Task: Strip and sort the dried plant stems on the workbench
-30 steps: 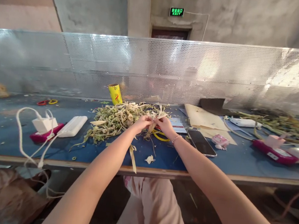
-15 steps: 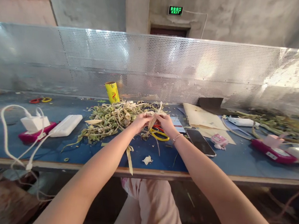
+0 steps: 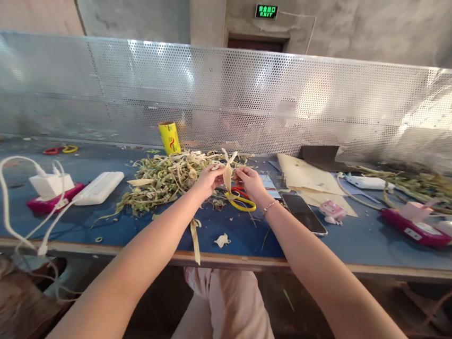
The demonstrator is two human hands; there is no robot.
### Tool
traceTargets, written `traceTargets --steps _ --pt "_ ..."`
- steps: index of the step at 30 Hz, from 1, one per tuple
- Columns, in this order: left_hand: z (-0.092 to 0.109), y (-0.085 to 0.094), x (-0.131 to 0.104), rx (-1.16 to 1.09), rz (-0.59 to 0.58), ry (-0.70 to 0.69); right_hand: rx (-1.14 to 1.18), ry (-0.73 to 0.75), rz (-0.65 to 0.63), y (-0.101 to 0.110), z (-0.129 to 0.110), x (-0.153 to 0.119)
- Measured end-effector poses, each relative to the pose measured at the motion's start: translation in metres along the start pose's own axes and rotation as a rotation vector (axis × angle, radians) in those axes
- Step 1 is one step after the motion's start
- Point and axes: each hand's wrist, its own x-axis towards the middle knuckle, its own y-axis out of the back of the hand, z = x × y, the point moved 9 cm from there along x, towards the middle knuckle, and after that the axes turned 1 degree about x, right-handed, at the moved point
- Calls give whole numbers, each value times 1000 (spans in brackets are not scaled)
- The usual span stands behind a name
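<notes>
A pale dried leaf strip (image 3: 228, 172) stands upright between my two hands, its top split into two tips. My left hand (image 3: 210, 180) is closed on its left side. At its right edge, my right hand (image 3: 248, 179) has its fingers pinched together; what they grip is too small to make out. Behind and left of my hands lies a heap of dried plant pieces (image 3: 165, 179). Scissors with yellow and red handles (image 3: 242, 203) rest just below my right hand. A small pale scrap (image 3: 223, 240) and a long dry strip (image 3: 195, 241) lie near the table's front edge.
A yellow tube (image 3: 169, 138) stands behind the heap. To the right are a black phone (image 3: 304, 214), a pink figure (image 3: 332, 211), brown paper (image 3: 309, 176) and a magenta power strip (image 3: 415, 230). A white power bank (image 3: 99, 188) with cables (image 3: 4, 191) lies left.
My hands have moved slightly apart, and more of the pale strip shows between them, its forked top now visible. The view has shifted slightly.
</notes>
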Motion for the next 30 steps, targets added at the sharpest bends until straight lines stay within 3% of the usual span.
traceTargets --steps 6,13,21,27,30 --pt "-2 -7 -4 117 -52 27 -21 56 -39 -6 -10 -3" --pt "-6 -13 -5 218 -96 44 -92 140 0 -1 -15 -1" --pt "-8 -14 -7 340 -102 48 -462 392 36 2 -39 -8" --pt "-13 -13 -3 396 -136 36 -541 470 -121 -10 -42 -12" --pt "-16 -11 -1 387 -125 50 -525 451 -130 -8 -40 -8"
